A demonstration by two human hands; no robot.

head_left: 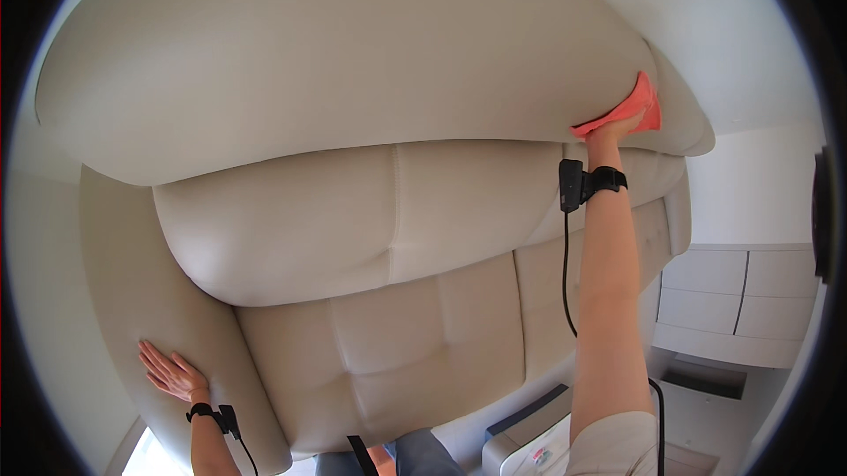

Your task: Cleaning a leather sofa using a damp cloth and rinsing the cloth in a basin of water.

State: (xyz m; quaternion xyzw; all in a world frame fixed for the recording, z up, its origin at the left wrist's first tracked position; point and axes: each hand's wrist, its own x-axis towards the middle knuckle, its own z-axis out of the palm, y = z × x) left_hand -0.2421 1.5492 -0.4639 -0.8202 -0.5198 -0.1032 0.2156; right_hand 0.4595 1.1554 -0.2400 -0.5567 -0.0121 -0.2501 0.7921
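A beige leather sofa fills most of the view, with its tall backrest at the far side. My right hand reaches far out to the right end of the backrest and presses a coral-red cloth against it. The cloth hides most of my fingers. On the sofa's left armrest my left hand lies flat with its fingers stretched, holding nothing. Each wrist wears a black strap with a small black device and a cable.
White cabinets stand to the right, beyond the sofa's end. A white box-like object with a dark top edge sits at the front, near my legs. A black cable hangs from my right wrist. Pale walls surround the sofa.
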